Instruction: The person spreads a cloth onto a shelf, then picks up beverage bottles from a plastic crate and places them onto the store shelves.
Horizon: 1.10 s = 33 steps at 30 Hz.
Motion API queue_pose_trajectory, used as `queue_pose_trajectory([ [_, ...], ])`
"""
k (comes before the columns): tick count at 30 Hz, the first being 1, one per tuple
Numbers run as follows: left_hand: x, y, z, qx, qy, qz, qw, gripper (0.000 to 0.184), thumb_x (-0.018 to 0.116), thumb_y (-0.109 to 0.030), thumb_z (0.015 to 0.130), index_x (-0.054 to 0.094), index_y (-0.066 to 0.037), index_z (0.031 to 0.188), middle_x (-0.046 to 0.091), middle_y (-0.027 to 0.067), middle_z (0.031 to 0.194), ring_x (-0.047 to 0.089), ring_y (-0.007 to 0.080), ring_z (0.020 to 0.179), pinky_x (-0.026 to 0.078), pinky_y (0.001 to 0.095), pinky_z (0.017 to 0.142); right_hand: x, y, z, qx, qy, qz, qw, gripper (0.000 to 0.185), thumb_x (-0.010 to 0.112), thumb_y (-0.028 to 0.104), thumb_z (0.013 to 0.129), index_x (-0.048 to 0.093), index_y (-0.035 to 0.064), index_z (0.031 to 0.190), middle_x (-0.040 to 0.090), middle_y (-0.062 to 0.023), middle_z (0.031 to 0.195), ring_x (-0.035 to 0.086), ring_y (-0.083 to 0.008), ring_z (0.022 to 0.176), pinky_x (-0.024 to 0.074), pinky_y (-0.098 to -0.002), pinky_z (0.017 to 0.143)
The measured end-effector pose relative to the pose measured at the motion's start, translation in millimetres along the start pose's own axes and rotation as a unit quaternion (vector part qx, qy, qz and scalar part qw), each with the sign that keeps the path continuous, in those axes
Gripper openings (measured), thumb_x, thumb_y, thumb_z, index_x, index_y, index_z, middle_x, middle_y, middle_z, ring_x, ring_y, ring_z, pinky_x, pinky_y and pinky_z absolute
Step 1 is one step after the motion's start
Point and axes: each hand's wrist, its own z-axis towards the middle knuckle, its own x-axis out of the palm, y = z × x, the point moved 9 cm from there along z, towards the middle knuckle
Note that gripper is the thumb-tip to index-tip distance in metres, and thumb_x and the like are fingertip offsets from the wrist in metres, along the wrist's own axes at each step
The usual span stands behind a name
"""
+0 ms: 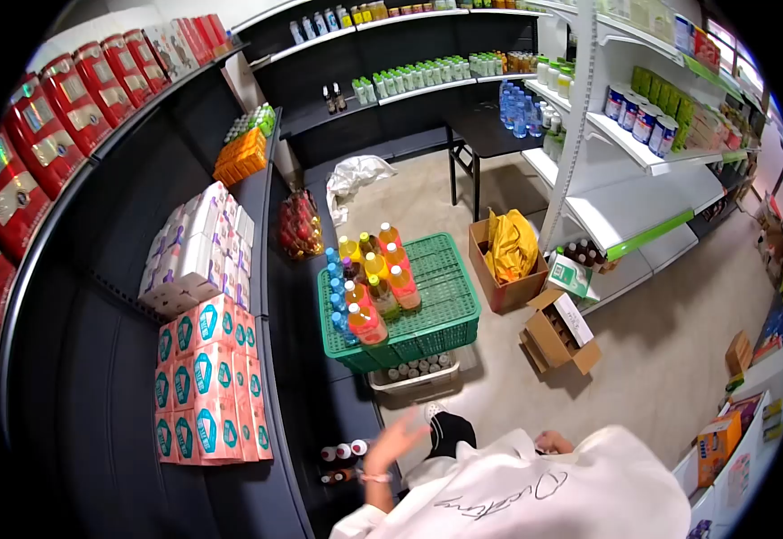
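Note:
My left hand [397, 446], with a band at its wrist, is raised over the floor in front of the shelf, somewhat blurred. Its fingers are stretched apart and hold nothing. Low against my white top, my right hand [553, 442] shows only in part; its fingers are too hidden to read. Ahead of both hands stands a green plastic crate [445, 269]. On its left part are several orange drink bottles [366, 325], yellow and dark ones, and a row of blue-capped water bottles [338, 304]. Beneath it, a white basket [423, 382] holds white-topped bottles.
Tissue packs [216, 386] fill the left shelf, with red bags [41, 117] above. Several bottles [345, 449] sit low by my left hand. Open cardboard boxes [549, 346] stand on the floor to the right. A dark table [486, 135] and white shelves [625, 216] stand beyond.

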Motion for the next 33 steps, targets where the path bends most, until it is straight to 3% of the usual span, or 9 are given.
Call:
queue_pose_trajectory([
  [5,-167,-58,-7,0.257,-0.115,-0.326,0.902,0.080,0.046,-0.053,0.098,0.018,-0.001,0.153,0.033,0.0218,0.152,0.031,0.0289,0.143,0.023,0.0419,0.116,-91,127,45,-0.066,-0.015,-0.044,0.997,0.035,0.065,0.019,0.074,0.069,0.0123,0.108,0.069,-0.0077,0.078,0.065,-0.0178,0.065,0.0530,-0.0324,0.058],
  [7,-197,-52,2,0.360,-0.083,-0.561,0.741,0.089,0.041,-0.068,0.091,0.019,-0.011,0.154,0.034,0.0199,0.152,0.032,0.0335,0.142,0.022,0.0500,0.116,-128,200,59,-0.096,-0.063,-0.033,0.993,0.034,0.065,0.019,0.076,0.068,0.0104,0.109,0.069,-0.0076,0.078,0.064,-0.0171,0.064,0.0524,-0.0318,0.058],
  [10,-203,60,56,0.210,-0.347,-0.748,0.526,0.066,0.045,-0.057,0.095,0.035,-0.018,0.148,0.049,0.0059,0.144,0.033,0.0297,0.140,0.027,0.0471,0.114,-157,311,85,-0.191,-0.081,0.017,0.978,0.035,0.066,0.019,0.077,0.067,0.0075,0.109,0.070,-0.0078,0.083,0.064,-0.0168,0.065,0.0523,-0.0322,0.060],
  [13,-123,157,88,0.038,-0.340,-0.872,0.350,0.061,0.048,-0.032,0.089,0.034,-0.015,0.147,0.049,-0.0019,0.145,0.036,0.0260,0.139,0.030,0.0479,0.110,-158,457,88,-0.434,-0.088,-0.003,0.897,0.056,0.069,0.016,0.079,0.050,0.0038,0.130,0.067,-0.0114,0.106,0.064,-0.0258,0.094,0.0526,-0.0399,0.079],
  [20,-94,142,-5,0.033,-0.430,-0.811,0.395,0.054,0.048,-0.025,0.090,0.042,-0.017,0.143,0.045,-0.0020,0.148,0.038,0.0211,0.138,0.033,0.0426,0.109,-220,771,-187,-0.684,-0.240,-0.127,0.677,0.071,0.064,0.010,0.080,0.034,0.0047,0.144,0.046,-0.0219,0.138,0.046,-0.0382,0.125,0.0367,-0.0440,0.107],
  [25,-103,141,-47,0.054,-0.518,-0.767,0.374,0.057,0.048,-0.026,0.091,0.039,-0.016,0.146,0.044,0.0029,0.149,0.039,0.0222,0.138,0.034,0.0400,0.110,-194,787,-200,-0.722,-0.295,-0.091,0.619,0.070,0.060,0.011,0.081,0.034,0.0065,0.146,0.043,-0.0216,0.141,0.044,-0.0398,0.127,0.0373,-0.0481,0.105],
  [29,-105,135,-44,0.089,-0.599,-0.714,0.351,0.057,0.046,-0.026,0.093,0.036,-0.016,0.148,0.043,0.0084,0.149,0.038,0.0234,0.138,0.032,0.0386,0.113,-78,682,-107,-0.511,0.027,-0.413,0.754,0.075,0.069,0.023,0.076,0.038,0.0088,0.143,0.052,-0.0231,0.125,0.050,-0.0423,0.118,0.0397,-0.0500,0.102],
  [30,-108,127,-36,0.085,-0.617,-0.696,0.356,0.056,0.046,-0.027,0.094,0.036,-0.014,0.148,0.043,0.0105,0.149,0.039,0.0246,0.138,0.033,0.0379,0.113,-42,643,-93,-0.534,0.062,-0.568,0.624,0.065,0.069,0.026,0.077,0.045,0.0187,0.138,0.062,-0.0211,0.115,0.059,-0.0402,0.106,0.0465,-0.0491,0.092],
  [33,-112,109,9,0.079,-0.615,-0.708,0.338,0.055,0.043,-0.030,0.095,0.036,-0.014,0.148,0.045,0.0125,0.146,0.043,0.0236,0.133,0.030,0.0362,0.113,46,541,-24,-0.577,0.410,-0.388,0.590,0.067,0.065,0.030,0.088,0.036,0.0203,0.148,0.063,-0.0165,0.123,0.061,-0.0340,0.111,0.0464,-0.0389,0.096],
])
